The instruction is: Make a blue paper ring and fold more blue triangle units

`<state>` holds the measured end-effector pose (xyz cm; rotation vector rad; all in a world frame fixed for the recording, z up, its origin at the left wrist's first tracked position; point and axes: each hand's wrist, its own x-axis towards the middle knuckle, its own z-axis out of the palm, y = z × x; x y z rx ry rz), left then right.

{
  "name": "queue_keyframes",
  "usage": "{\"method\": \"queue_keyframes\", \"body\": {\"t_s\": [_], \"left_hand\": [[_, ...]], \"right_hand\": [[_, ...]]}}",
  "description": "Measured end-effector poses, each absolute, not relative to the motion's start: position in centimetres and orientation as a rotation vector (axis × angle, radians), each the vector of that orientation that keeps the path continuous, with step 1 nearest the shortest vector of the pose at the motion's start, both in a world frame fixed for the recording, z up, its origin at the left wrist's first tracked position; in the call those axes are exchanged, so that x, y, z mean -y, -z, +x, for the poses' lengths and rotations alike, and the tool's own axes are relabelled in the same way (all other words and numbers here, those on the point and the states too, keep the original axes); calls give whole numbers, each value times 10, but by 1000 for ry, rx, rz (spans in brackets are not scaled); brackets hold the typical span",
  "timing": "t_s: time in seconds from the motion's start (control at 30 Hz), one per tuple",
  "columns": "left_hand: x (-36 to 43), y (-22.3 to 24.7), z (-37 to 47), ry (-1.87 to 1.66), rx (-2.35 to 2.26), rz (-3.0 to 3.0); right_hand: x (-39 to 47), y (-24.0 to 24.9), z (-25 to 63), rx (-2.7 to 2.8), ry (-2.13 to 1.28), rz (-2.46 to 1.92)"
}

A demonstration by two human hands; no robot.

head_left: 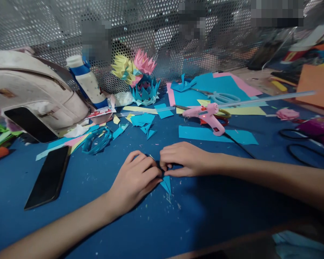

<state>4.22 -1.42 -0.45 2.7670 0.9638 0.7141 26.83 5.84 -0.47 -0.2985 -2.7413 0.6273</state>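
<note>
Both hands meet over a small folded piece of blue paper [166, 184] on the dark blue tabletop. My left hand [136, 176] presses its fingertips on the paper's left edge. From the right, my right hand [182, 160] has its fingers curled, with thumb and forefinger at the top of the same piece. A pointed triangular end sticks out below the fingertips; the rest of the paper is hidden under them. Beyond the hands lie small folded blue paper pieces [144, 124] and a blue paper strip [232, 135].
A pink glue gun [206, 116] with a long glue stick rests beside scissors [224, 99] and paper sheets [218, 86]. Folded paper flowers [144, 90] stand by the perforated metal panel. At left are two phones [48, 178], a bottle [86, 81], a tape roll [97, 139] and a backpack [35, 86].
</note>
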Motion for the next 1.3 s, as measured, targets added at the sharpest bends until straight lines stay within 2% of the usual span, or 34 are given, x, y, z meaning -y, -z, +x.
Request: {"method": "queue_keyframes", "body": {"t_s": [0.43, 0.83, 0.97, 1.3], "left_hand": [[35, -6, 51, -837, -606, 3269], [22, -5, 56, -838, -582, 3201], [16, -8, 51, -926, -528, 3022], [9, -2, 39, -969, -866, 2511]], "right_hand": [[-59, 4, 270, 2739, -708, -304], [-60, 5, 268, 2706, -700, -350], [-61, 2, 268, 2684, -844, -345], [-67, -2, 273, 2410, -1371, -509]]}}
